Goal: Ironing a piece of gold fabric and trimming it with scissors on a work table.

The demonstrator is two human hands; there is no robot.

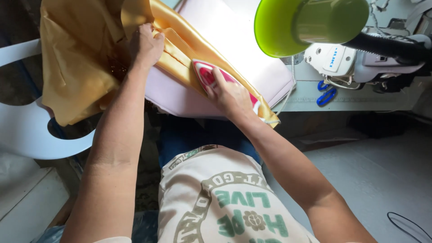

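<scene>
My right hand (230,93) grips the handle of a pink and white clothes iron (203,74), whose tip points up-left onto a strip of golden satin fabric (177,50). The strip lies across a pale pink padded pressing board (234,49). My left hand (146,44) is closed on the fabric just ahead of the iron, holding it taut at a folded edge. The bulk of the golden fabric (74,54) hangs in a heap to the left, over the board's edge.
A green lamp shade (310,22) hangs over the board at top right. Behind it stands a white sewing machine (355,60) on a table, with blue scissors (326,92) beside it. A white plastic chair (27,130) is at left.
</scene>
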